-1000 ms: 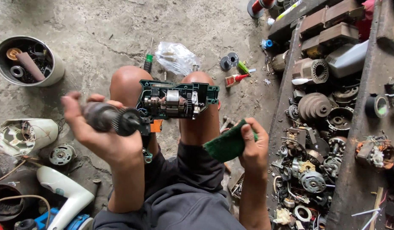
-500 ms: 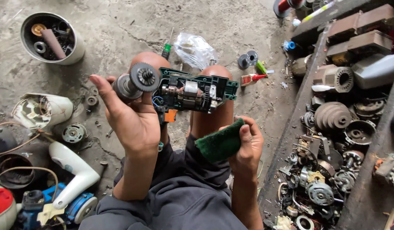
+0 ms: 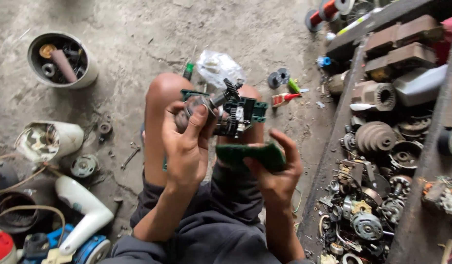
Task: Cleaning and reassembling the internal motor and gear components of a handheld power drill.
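Note:
My left hand [image 3: 187, 142] grips a dark motor armature [image 3: 206, 105] with a small black gear at the tip of its shaft, held just above my knees. Behind it, across my knees, lies a green opened tool housing [image 3: 245, 115] with its inner parts showing. My right hand [image 3: 277, 173] holds a green abrasive pad [image 3: 250, 155] flat between thumb and fingers, just below the armature. The two hands are close but apart.
A white tub of parts [image 3: 62, 58] and a white housing [image 3: 47, 139] lie on the concrete at left, a white and blue tool [image 3: 84, 220] at lower left. A clear plastic bag [image 3: 218, 66] lies beyond my knees. Wooden shelves [image 3: 382, 161] at right hold several motors and gears.
My left hand has turned the armature and brought it toward the middle, over the housing. My right hand has raised the green pad and levelled it under the armature.

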